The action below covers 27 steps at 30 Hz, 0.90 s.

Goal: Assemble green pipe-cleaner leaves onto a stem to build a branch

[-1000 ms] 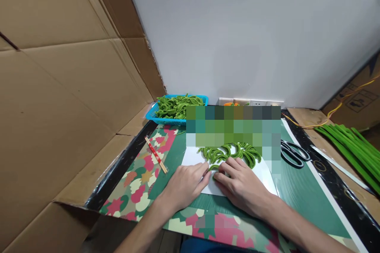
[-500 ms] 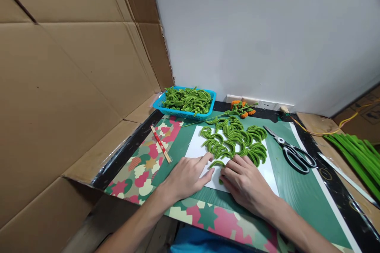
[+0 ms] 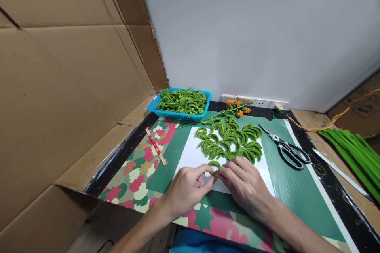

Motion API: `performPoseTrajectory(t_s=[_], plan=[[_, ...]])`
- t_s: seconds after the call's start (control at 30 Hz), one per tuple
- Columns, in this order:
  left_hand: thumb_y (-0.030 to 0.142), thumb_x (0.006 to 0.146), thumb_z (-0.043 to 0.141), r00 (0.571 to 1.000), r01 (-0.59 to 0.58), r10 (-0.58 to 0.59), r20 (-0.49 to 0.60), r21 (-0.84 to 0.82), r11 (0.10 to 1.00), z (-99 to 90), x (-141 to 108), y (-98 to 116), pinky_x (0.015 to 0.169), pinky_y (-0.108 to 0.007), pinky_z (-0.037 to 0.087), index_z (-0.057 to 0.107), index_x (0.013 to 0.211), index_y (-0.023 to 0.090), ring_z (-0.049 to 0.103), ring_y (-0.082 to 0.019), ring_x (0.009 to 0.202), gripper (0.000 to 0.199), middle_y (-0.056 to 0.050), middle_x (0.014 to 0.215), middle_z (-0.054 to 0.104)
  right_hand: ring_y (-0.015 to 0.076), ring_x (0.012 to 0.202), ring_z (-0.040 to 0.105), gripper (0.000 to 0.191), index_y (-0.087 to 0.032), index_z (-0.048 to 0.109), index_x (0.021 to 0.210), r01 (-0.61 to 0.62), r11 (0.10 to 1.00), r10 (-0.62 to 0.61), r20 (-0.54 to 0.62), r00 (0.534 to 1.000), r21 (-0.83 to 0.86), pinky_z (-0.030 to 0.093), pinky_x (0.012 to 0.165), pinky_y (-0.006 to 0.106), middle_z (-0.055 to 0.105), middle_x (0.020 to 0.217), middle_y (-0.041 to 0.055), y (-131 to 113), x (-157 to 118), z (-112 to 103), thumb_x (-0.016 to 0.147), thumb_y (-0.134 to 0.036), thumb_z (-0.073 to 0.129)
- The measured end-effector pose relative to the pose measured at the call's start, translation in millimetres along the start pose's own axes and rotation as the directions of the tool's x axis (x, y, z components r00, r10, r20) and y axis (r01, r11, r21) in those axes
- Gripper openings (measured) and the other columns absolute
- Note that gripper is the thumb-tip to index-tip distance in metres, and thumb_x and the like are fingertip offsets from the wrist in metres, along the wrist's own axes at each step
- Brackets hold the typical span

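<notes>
My left hand curls its thumb and index finger around the left end of a short green pipe cleaner piece. Closed over the other end is my right hand, its fingertips meeting the left ones above a white sheet of paper. Most of the held piece is hidden by fingers. Just beyond lies a curved pipe cleaner. Bundles of bent green pipe cleaners spread over the far part of the paper.
A blue basket of green pieces stands at the back. An orange-and-green flower stem lies near the sockets. Wrapped chopsticks are on the left; scissors, a ruler and long green pipe cleaners lie right.
My left hand has come in to the right hand, its thumb and index finger closing on the small piece. The right hand has lifted that piece slightly. The camera view has shifted a little.
</notes>
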<state>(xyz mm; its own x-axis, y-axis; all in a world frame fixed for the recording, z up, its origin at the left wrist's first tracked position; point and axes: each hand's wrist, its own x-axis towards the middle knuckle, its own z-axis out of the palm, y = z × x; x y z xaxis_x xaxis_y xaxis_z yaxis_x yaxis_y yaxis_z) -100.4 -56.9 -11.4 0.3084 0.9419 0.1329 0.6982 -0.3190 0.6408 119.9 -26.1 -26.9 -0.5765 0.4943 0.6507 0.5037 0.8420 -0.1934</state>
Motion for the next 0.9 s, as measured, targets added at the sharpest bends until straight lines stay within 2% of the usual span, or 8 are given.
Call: performPoseTrajectory(t_s=[0.1, 0.2, 0.3, 0.4, 0.53, 0.7, 0.83, 0.9], plan=[[0.024, 0.101, 0.058, 1.000, 0.004, -0.004, 0.001, 0.009, 1.000, 1.2, -0.2, 2.0, 0.057, -0.022, 0.038, 0.077, 0.108, 0.021, 0.054, -0.011, 0.053, 0.021, 0.007, 0.058, 0.053, 0.0215, 0.076, 0.050, 0.020, -0.017, 0.067, 0.100, 0.005, 1.000, -0.005, 0.026, 1.000, 0.008, 0.037, 0.069, 0.037, 0.068, 0.082, 0.0055, 0.7, 1.3, -1.9, 0.110, -0.014, 0.050], [0.024, 0.105, 0.055, 0.999, -0.035, 0.040, -0.034, 0.144, 0.989, 2.4, -0.1, 2.7, 0.060, -0.025, 0.039, 0.077, 0.110, 0.020, 0.060, -0.013, 0.056, 0.022, 0.003, 0.067, 0.067, 0.0222, 0.081, 0.054, 0.022, -0.018, 0.067, 0.097, -0.024, 1.000, 0.022, 0.098, 0.995, 0.016, 0.039, 0.072, 0.038, 0.069, 0.088, 0.0065, 2.2, 3.0, -2.5, 0.110, -0.014, 0.050], [0.020, 0.101, 0.060, 0.999, -0.025, 0.035, -0.037, 0.234, 0.972, 4.6, 0.1, 5.0, 0.061, -0.027, 0.040, 0.076, 0.105, 0.022, 0.065, -0.015, 0.058, 0.017, 0.001, 0.072, 0.074, 0.0232, 0.088, 0.057, 0.017, -0.017, 0.067, 0.102, -0.036, 0.999, 0.033, 0.134, 0.990, 0.021, 0.040, 0.075, 0.038, 0.071, 0.099, 0.0079, 2.8, 4.7, -1.1, 0.110, -0.017, 0.052], [0.015, 0.098, 0.062, 0.999, -0.014, 0.023, -0.027, 0.305, 0.952, 7.1, 1.0, 7.1, 0.059, -0.029, 0.038, 0.074, 0.092, 0.021, 0.070, -0.018, 0.060, 0.015, 0.000, 0.072, 0.076, 0.0245, 0.090, 0.057, 0.012, -0.017, 0.068, 0.110, -0.044, 0.999, 0.045, 0.138, 0.989, -0.005, 0.040, 0.076, 0.039, 0.072, 0.102, 0.0075, 2.7, 6.3, 1.4, 0.109, -0.021, 0.057], [0.019, 0.102, 0.060, 0.995, -0.058, 0.086, -0.050, 0.413, 0.909, 9.2, 1.8, 3.9, 0.059, -0.030, 0.039, 0.071, 0.086, 0.020, 0.076, -0.022, 0.066, 0.020, -0.003, 0.074, 0.078, 0.0256, 0.091, 0.056, 0.011, -0.018, 0.067, 0.116, -0.065, 0.997, 0.070, 0.108, 0.992, -0.046, 0.039, 0.078, 0.040, 0.072, 0.103, 0.0072, 4.2, 7.1, 3.4, 0.106, -0.021, 0.062], [0.023, 0.098, 0.070, 0.969, -0.118, 0.184, -0.163, 0.352, 0.929, 10.4, -1.0, -2.6, 0.063, -0.028, 0.044, 0.071, 0.097, 0.022, 0.078, -0.019, 0.072, 0.002, 0.000, 0.084, 0.082, 0.0262, 0.093, 0.057, 0.014, -0.018, 0.066, 0.119, -0.085, 0.995, 0.090, 0.092, 0.992, -0.053, 0.037, 0.079, 0.039, 0.073, 0.104, 0.0080, 7.7, 5.9, 2.4, 0.106, -0.021, 0.062], [0.021, 0.094, 0.072, 0.945, -0.094, 0.191, -0.265, 0.338, 0.936, 10.0, 0.0, 0.3, 0.059, -0.026, 0.042, 0.067, 0.091, 0.021, 0.070, -0.014, 0.062, 0.006, 0.003, 0.073, 0.071, 0.0255, 0.093, 0.057, 0.012, -0.018, 0.067, 0.116, -0.089, 0.994, 0.095, 0.101, 0.990, -0.059, 0.037, 0.079, 0.039, 0.073, 0.105, 0.0076, 8.5, 7.1, 2.3, 0.105, -0.019, 0.062], [0.021, 0.094, 0.071, 0.942, -0.067, 0.175, -0.288, 0.348, 0.935, 9.2, 2.5, 2.2, 0.058, -0.026, 0.041, 0.067, 0.090, 0.021, 0.068, -0.014, 0.062, 0.006, 0.003, 0.075, 0.068, 0.0249, 0.093, 0.057, 0.008, -0.018, 0.067, 0.110, -0.090, 0.994, 0.095, 0.102, 0.990, -0.057, 0.037, 0.079, 0.039, 0.073, 0.106, 0.0071, 8.5, 8.0, 2.3, 0.105, -0.018, 0.061]])
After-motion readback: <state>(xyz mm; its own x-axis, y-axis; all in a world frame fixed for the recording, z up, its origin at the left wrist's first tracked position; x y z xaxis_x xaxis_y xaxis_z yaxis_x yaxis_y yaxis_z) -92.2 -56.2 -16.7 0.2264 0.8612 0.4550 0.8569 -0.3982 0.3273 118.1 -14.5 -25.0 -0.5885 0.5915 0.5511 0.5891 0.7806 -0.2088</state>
